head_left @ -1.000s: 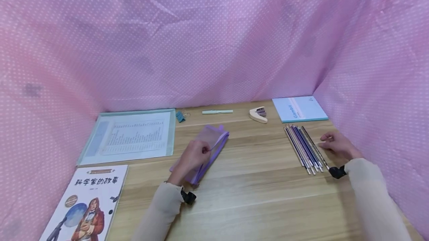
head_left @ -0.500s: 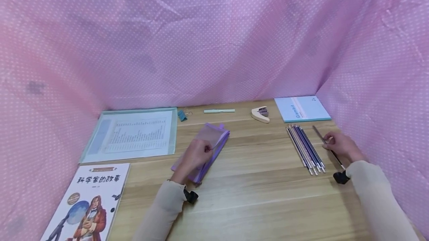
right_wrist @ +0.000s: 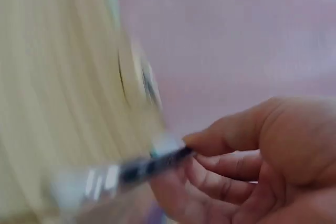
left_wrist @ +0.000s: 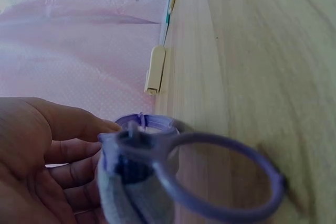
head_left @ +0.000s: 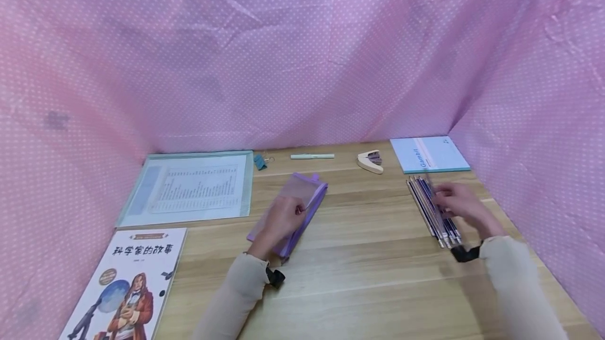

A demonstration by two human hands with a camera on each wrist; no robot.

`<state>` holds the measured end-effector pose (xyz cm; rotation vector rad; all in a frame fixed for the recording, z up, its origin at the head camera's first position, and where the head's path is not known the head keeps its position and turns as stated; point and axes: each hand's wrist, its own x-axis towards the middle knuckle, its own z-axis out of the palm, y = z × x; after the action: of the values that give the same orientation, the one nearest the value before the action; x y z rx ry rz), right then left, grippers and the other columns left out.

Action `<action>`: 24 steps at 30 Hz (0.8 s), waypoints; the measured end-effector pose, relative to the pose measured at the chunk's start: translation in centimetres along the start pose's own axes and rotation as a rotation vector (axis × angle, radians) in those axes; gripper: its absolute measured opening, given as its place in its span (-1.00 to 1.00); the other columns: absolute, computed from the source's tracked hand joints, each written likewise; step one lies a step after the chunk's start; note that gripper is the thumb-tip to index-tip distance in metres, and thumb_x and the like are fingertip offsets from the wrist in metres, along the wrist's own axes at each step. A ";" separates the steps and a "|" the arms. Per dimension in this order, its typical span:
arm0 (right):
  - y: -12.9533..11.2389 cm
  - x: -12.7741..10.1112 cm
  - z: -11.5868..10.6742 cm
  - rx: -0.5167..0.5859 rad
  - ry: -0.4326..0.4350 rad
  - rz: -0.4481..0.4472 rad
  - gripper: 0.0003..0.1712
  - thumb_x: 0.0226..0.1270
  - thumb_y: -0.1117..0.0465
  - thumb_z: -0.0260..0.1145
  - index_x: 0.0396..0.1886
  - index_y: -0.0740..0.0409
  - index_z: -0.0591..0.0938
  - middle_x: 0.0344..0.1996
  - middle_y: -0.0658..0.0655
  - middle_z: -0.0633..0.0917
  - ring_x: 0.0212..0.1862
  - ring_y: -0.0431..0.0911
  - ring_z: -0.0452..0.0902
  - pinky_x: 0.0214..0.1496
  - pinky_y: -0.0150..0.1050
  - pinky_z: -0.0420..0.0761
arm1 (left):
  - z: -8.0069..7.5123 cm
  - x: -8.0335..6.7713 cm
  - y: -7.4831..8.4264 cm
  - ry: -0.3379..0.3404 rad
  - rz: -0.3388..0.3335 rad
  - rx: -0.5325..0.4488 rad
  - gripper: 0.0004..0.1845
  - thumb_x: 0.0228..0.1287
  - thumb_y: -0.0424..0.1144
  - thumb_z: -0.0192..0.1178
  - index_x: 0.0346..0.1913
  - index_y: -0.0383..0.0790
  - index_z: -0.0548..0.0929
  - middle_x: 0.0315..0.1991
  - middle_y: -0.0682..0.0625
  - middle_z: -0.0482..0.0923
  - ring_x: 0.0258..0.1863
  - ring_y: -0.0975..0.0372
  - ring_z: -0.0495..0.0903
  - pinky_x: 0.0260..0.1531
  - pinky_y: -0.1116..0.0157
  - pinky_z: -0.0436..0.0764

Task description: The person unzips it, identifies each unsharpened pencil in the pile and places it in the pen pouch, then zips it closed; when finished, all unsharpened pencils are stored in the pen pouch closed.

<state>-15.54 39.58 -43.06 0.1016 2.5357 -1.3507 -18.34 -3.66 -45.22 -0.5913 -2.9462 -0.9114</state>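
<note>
My left hand (head_left: 282, 219) pinches the edge of a purple mesh zip pouch (head_left: 299, 184) lying left of centre on the table. In the left wrist view, the pouch's purple-edged mouth (left_wrist: 147, 120) gapes beside my thumb, and a purple ring (left_wrist: 265, 163) sticks out from it. My right hand (head_left: 463, 207) pinches a single pencil between thumb and fingers, held over a row of several pencils (head_left: 418, 201). Blurred in the right wrist view, the held pencil (right_wrist: 142, 169) points its pale metal-banded end away from the hand (right_wrist: 294, 156).
Along the back lie a teal binder clip (head_left: 260, 162), a mint pen (head_left: 312, 156), a small cream stapler (head_left: 368, 163) and a blue notebook (head_left: 432, 152). A document folder (head_left: 198, 187) and a picture book (head_left: 137, 261) fill the left. Pink dotted cloth (head_left: 302, 67) walls the table.
My right hand takes hold of the patterned pencil at the row's right, draws it aside, then lifts it leftward over the others. My left hand stays on the pouch; the view shifts slightly.
</note>
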 end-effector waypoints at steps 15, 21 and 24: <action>-7.3 2.2 19.1 0.561 -0.299 0.072 -0.45 0.36 0.39 0.21 0.27 0.57 0.34 -0.40 0.02 0.67 -0.39 -0.20 0.68 -0.31 -0.31 0.76 | 1.4 -0.2 0.7 0.032 -0.035 0.004 -0.90 0.22 -0.33 0.32 -0.44 -0.24 0.74 -0.54 -0.03 0.67 -0.61 0.31 0.47 -0.63 0.48 0.42; -8.9 3.8 21.7 0.623 -0.180 0.073 -0.47 0.37 0.41 0.20 0.27 0.57 0.34 -0.35 0.08 0.65 -0.44 -0.20 0.65 -0.31 -0.33 0.76 | 1.4 -0.2 0.6 0.073 -0.013 0.004 -0.89 0.20 -0.34 0.32 -0.47 -0.25 0.73 -0.56 -0.03 0.67 -0.63 0.31 0.47 -0.65 0.47 0.41; -10.0 4.6 23.2 0.705 -0.096 0.086 -0.51 0.35 0.46 0.20 0.23 0.57 0.36 -0.37 0.09 0.67 -0.47 -0.20 0.64 -0.38 -0.34 0.75 | 1.3 -0.2 0.5 0.079 -0.025 -0.004 -0.91 0.17 -0.36 0.31 -0.46 -0.24 0.73 -0.55 -0.04 0.68 -0.62 0.30 0.49 -0.64 0.47 0.43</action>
<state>-17.19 14.61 -48.57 0.2654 1.8446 -2.0805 -17.81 -2.68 -46.02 -0.5077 -2.8882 -0.9199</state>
